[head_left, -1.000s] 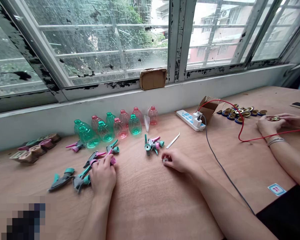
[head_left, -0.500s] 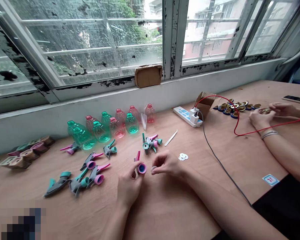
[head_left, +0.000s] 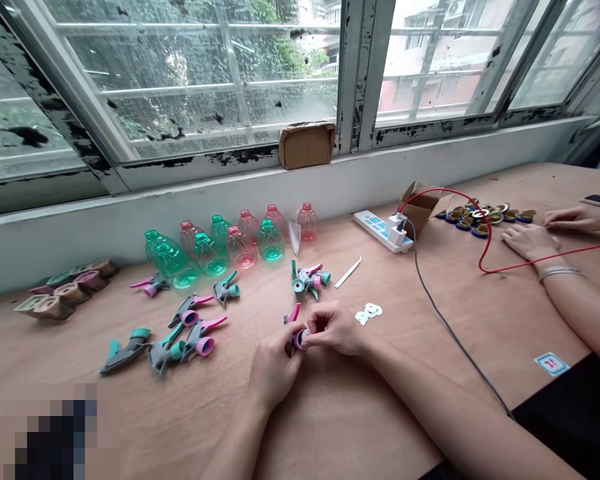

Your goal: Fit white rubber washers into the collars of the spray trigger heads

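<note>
My left hand [head_left: 275,367] is closed around a grey trigger spray head [head_left: 293,313] with a pink lever, its pink collar facing my right hand. Thumb and finger of my right hand [head_left: 337,330] pinch a small white washer [head_left: 306,334] at the mouth of that collar; fingers partly cover it. Just beyond my hands lies a cluster of spray heads [head_left: 307,280] in grey, pink and teal. Several loose white washers [head_left: 373,309] rest to the right, near white tweezers [head_left: 349,272]. More spray heads [head_left: 190,320] lie left of my hands.
Green and pink clear bottles [head_left: 213,257] stand along the wall. A power strip [head_left: 383,231] with a red and a grey cable lies by an open cardboard box [head_left: 420,210]. At right, a co-worker's hands [head_left: 530,240] rest near round blue-and-gold parts [head_left: 480,217].
My right hand has brought the washer against the spray head's collar; the two hands now meet. The view has shifted slightly. The co-worker's hands have flattened onto the table.
</note>
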`<state>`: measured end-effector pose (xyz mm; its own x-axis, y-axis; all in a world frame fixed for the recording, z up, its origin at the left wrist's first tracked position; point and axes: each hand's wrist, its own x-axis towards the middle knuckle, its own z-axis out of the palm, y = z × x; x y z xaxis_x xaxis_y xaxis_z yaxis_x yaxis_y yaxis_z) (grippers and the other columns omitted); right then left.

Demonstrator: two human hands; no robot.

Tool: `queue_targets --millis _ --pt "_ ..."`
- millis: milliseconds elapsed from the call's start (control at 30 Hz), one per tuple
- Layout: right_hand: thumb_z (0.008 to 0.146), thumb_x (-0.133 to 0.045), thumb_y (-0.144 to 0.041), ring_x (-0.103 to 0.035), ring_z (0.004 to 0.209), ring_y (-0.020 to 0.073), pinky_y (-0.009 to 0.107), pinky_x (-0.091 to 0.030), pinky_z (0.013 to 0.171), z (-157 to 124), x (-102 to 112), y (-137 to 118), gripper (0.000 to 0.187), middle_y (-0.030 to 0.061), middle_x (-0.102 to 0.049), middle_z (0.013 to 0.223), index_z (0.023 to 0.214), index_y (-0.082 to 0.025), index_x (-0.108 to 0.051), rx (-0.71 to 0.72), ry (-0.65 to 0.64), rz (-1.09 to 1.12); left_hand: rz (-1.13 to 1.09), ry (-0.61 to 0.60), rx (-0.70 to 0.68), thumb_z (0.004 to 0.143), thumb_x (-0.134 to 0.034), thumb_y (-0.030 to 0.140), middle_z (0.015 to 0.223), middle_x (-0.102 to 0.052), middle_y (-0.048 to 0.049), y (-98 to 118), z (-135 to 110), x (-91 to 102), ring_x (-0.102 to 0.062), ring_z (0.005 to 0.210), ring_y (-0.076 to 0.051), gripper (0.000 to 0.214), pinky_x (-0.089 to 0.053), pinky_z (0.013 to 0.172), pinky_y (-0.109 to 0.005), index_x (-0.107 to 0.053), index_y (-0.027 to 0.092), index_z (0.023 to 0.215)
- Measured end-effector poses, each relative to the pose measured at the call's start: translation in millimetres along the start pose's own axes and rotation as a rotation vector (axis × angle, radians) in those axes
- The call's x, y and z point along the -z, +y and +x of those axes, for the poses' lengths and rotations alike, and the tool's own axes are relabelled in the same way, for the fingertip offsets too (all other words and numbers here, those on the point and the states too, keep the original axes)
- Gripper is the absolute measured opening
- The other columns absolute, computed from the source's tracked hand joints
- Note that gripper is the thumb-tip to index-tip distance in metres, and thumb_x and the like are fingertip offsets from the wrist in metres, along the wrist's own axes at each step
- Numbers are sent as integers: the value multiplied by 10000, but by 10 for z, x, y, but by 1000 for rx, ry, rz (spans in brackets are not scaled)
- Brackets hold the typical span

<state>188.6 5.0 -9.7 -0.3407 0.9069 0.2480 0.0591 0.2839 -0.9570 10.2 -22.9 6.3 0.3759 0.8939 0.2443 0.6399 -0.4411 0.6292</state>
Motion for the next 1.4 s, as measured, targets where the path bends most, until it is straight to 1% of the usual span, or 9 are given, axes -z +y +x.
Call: queue_targets --millis 67,167,267,400,600,733,867,1100,1400 --pt "653 -789 -442 -409 504 69 196 -315 450 -8 19 -18 362 -35 -518 558 612 -144 -588 21 14 -39 -20 -9 18 832 -553 251 800 -701 13 3 4 -11 -618 627 -139 230 -456 594 -226 -626 259 1049" --pt "768 -704 -388 -482 543 91 210 -371 494 -19 85 -57 258 6 -605 627 706 -141 -663 93 -29 -119 -41 -23 35 825 -543 216 792 -695 17 7 12 -29 -606 615 -133 239 -448 585 -224 -615 253 1050" --pt "812 -655 -310 -546 631 117 218 -404 542 -27 145 -81 159 36 -661 751 783 -163 -707 180 -68 -216 -39 -21 32 817 -554 208 824 -704 20 6 23 -44 -623 653 -137 243 -452 597 -221 -615 258 1046" --pt "807 -666 -273 -552 646 116 219 -426 558 -26 141 -51 110 36 -651 816 834 -187 -728 232 -68 -278 -26 -36 12 830 -546 216 872 -713 24 -6 34 -53 -642 693 -139 257 -455 608 -218 -620 275 1068" --pt "847 -646 -286 -603 786 153 266 -487 707 -42 132 -9 126 52 -657 901 906 -216 -732 324 -118 -331 14 -54 3 834 -536 215 904 -719 6 -21 30 -57 -658 757 -161 294 -454 619 -233 -620 275 1109" --pt "866 -609 -262 -603 759 144 254 -488 673 -69 204 -32 177 65 -661 954 995 -214 -720 339 -172 -359 5 -53 4 841 -533 219 921 -719 10 -28 20 -65 -657 750 -154 277 -457 626 -231 -616 278 1099" --pt "870 -587 -232 -586 724 130 233 -470 626 -82 243 -63 195 64 -661 971 1019 -218 -711 338 -208 -408 10 -54 2 840 -535 210 915 -715 11 -16 16 -62 -655 771 -161 267 -446 631 -235 -614 274 1088" --pt "844 -654 -259 -530 631 99 216 -442 581 -61 175 -25 116 43 -651 879 926 -205 -717 417 -125 -461 50 -76 -3 827 -542 181 954 -718 5 11 24 -43 -658 779 -161 322 -436 635 -229 -608 277 1127" --pt "857 -647 -281 -611 747 127 229 -475 666 -75 158 45 142 43 -675 894 956 -228 -734 430 -100 -478 18 -50 -8 834 -545 181 936 -729 13 -21 11 -67 -664 752 -154 281 -434 623 -226 -628 274 1086"
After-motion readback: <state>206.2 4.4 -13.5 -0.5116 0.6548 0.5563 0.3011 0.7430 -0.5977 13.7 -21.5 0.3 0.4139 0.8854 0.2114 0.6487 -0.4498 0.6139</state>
